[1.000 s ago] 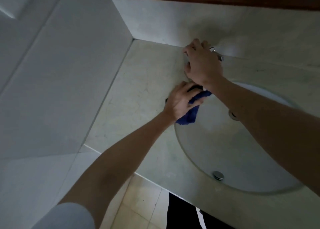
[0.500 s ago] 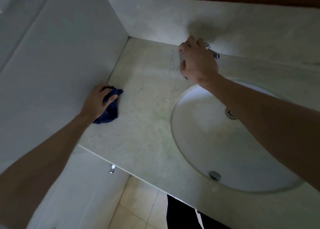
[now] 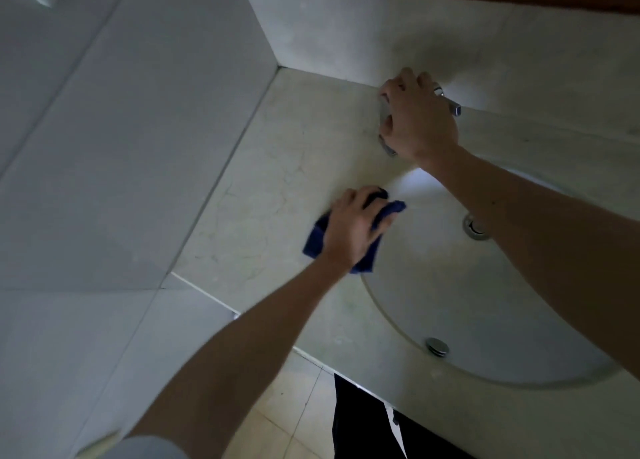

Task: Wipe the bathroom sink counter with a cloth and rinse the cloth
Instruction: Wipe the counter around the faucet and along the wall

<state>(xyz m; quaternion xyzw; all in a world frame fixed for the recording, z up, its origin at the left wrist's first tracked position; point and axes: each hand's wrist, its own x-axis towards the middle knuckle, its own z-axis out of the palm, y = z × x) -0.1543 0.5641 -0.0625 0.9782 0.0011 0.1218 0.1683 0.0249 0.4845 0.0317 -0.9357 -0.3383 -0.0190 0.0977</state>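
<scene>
A dark blue cloth (image 3: 316, 239) lies bunched on the pale marble counter (image 3: 263, 195), right at the left rim of the round white basin (image 3: 450, 285). My left hand (image 3: 353, 226) presses down on the cloth and grips it. Farther back, my right hand (image 3: 419, 119) is wrapped around the chrome faucet (image 3: 450, 104), hiding most of it; its handle sticks out to the right and a bit of its base shows below my fingers.
A tiled wall (image 3: 121, 139) closes the counter's left side and a backsplash (image 3: 346, 35) its rear. The basin holds a chrome overflow (image 3: 476, 230) and a drain plug (image 3: 437, 347). The floor (image 3: 287, 413) shows below the front edge.
My left hand has swept the cloth from the left wall back across the counter to the basin's rim. My right hand stays on the faucet.
</scene>
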